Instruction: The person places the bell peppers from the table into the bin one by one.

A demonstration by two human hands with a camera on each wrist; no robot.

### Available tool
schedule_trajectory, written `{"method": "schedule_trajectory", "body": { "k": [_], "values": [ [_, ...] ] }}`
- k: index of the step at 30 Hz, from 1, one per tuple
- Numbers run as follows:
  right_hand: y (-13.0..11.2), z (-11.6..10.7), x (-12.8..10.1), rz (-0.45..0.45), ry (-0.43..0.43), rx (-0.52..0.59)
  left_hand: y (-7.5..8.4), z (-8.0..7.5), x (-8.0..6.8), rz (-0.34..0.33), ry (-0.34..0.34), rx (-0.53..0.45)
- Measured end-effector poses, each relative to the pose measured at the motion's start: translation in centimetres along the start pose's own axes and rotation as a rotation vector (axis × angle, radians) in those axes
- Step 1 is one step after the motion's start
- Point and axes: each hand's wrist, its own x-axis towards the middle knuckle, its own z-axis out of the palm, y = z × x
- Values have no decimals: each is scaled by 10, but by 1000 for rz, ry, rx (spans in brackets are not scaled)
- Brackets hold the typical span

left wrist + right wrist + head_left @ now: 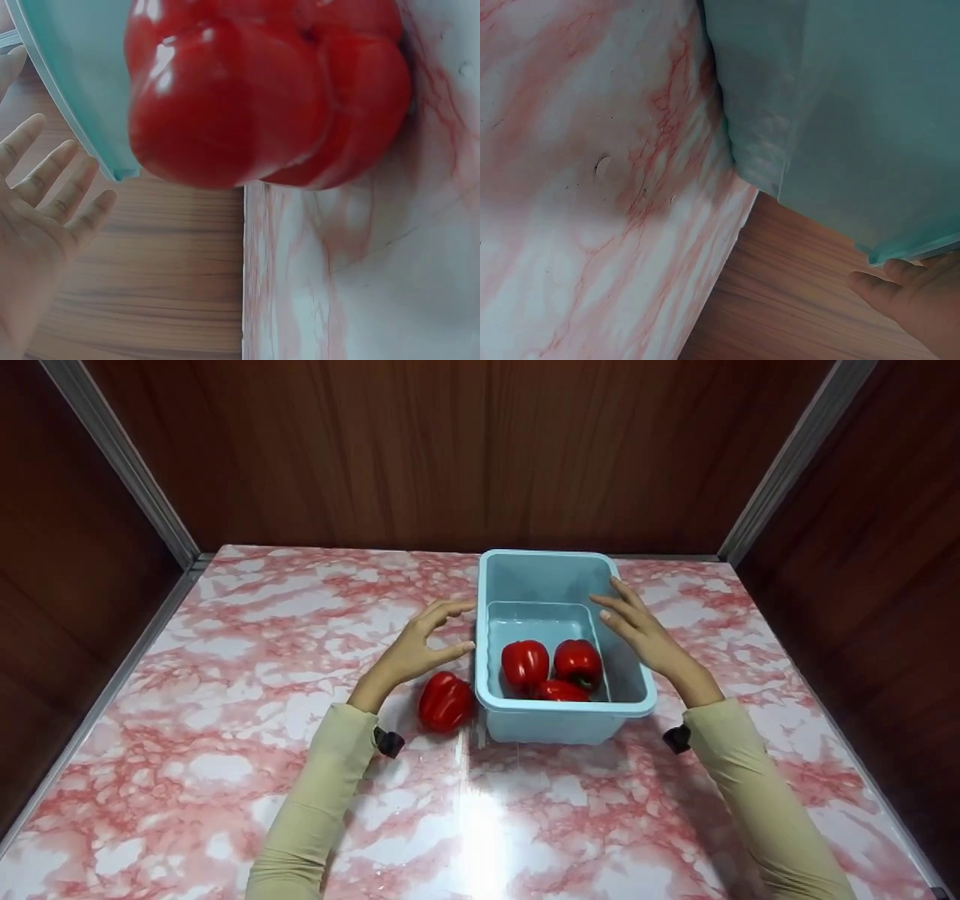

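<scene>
A light blue plastic bin holds three red bell peppers: one at the left, another at the right, the third partly hidden behind the front rim. One more red bell pepper lies on the table against the bin's left side; it looms large in the left wrist view. My left hand hovers above that pepper, fingers spread toward the bin's left rim, holding nothing. Over on the opposite side, my right hand is at the right rim with loosely extended fingers; whether they touch it I cannot tell.
The table has a red and white marbled top. Dark wood panels with metal corner strips enclose it at the back and sides. The bin stands near the back edge, right of the table's middle.
</scene>
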Motion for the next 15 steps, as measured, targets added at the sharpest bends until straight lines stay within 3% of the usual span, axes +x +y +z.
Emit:
{"method": "schedule_trajectory", "body": {
  "k": [8,15],
  "values": [
    [9,1,2,-1,12,-9,-3,-2,-4,-28,-13,11],
    [-15,-2,-4,-1,-14,14,-3,-2,-9,-34,-9,-1]
  ]
}}
